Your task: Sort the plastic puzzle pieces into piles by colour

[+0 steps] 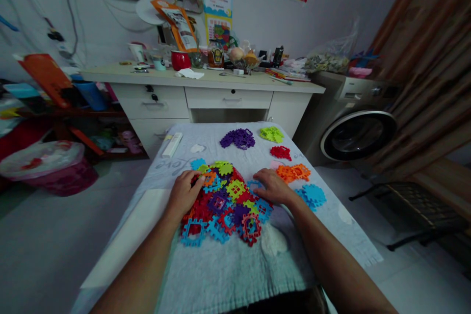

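Observation:
A heap of interlocking plastic building pieces (218, 202) in red, blue, purple, green and orange lies on the cloth-covered table. My left hand (186, 192) rests against the heap's left edge, its thumb and index finger apart beside an orange piece (210, 178). Across from it, my right hand (273, 185) touches the right edge, fingers apart over a blue piece (254, 186). Neither hand visibly grips a piece; some left fingertips are hidden. Sorted by colour, purple (239, 139), green (271, 134), red (280, 152), orange (293, 172) and blue pieces (312, 196) form separate piles.
A white oblong object (172, 145) lies at the table's far left corner. Behind stands a white desk (228, 98) crowded with jars, a red cup (180, 60) and papers. A washing machine (353, 117) is at right, a pink bin (51, 171) at left.

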Motion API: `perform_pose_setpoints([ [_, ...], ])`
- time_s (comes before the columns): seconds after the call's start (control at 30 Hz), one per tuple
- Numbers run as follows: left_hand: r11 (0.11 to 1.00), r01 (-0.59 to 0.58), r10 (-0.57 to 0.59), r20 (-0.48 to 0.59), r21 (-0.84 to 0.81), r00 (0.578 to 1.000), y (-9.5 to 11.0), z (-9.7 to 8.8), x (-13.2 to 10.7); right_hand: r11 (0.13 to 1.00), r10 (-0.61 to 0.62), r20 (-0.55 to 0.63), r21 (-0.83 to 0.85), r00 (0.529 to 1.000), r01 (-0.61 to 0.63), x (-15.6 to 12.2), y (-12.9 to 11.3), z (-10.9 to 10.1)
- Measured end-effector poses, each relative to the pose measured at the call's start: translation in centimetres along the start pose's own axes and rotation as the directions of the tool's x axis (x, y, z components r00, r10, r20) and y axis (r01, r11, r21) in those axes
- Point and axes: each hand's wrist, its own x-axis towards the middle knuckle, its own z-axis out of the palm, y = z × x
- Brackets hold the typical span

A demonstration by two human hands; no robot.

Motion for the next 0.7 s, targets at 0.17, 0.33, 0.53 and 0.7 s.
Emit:
perform_pose_setpoints([
  [0.17, 1.000, -0.003, 0.003, -0.007, 0.000, 1.000, -0.20, 0.06, -0.04, 1.000, 0.006, 0.059, -0.025, 0.998, -0.005, -0.04, 0.16, 0.14],
  [0.33, 1.000, -0.007, 0.007, -0.007, 0.006, 1.000, -0.39, 0.14, -0.05, 1.000, 0.006, 0.072, 0.003, 0.997, -0.006, 0.15, 0.29, 0.25],
  [0.53, 1.000, -0.014, 0.014, -0.008, 0.000, 1.000, -0.32, 0.12, -0.11, 0.999, -0.024, 0.064, 0.025, 0.998, 0.022, 0.15, 0.84, 0.56],
  [0.7, 1.000, -0.012, 0.012, -0.003, 0.002, 1.000, -0.06, -0.04, -0.12, 0.999, -0.027, 0.067, 0.047, 0.997, 0.024, -0.03, 0.76, 0.42],
])
